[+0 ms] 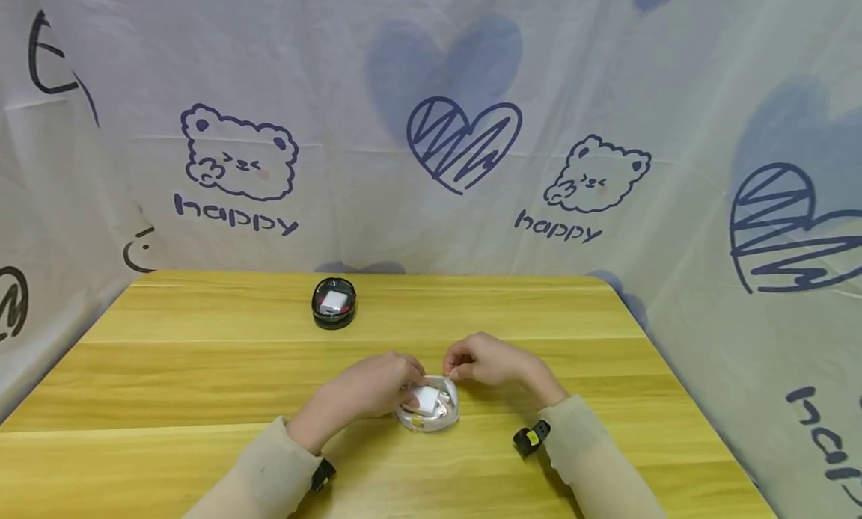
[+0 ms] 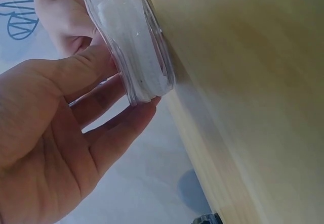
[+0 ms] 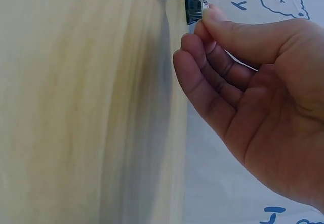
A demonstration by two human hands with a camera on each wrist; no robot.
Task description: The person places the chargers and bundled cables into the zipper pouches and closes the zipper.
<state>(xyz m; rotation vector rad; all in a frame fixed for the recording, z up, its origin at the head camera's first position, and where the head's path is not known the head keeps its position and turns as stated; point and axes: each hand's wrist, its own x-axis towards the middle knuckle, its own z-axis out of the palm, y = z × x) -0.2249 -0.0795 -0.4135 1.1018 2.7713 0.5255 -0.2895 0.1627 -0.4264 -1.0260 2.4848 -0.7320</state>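
A small clear zip pouch (image 1: 431, 425) with white trim sits on the table in the head view, and a white block like a charger (image 1: 426, 399) shows inside it. My left hand (image 1: 380, 384) grips the pouch's left side. In the left wrist view, its thumb lies on the clear top of the pouch (image 2: 129, 47) and its fingers reach round the far side. My right hand (image 1: 491, 362) is at the pouch's far right edge. The right wrist view shows its thumb and forefinger pinching a metal zipper pull (image 3: 204, 2), its other fingers curled loosely.
Farther back on the wooden table (image 1: 202, 369) stands a black-trimmed round case (image 1: 334, 320) with a clear top and a white block inside. A printed cloth (image 1: 350, 70) hangs behind the table and along both sides.
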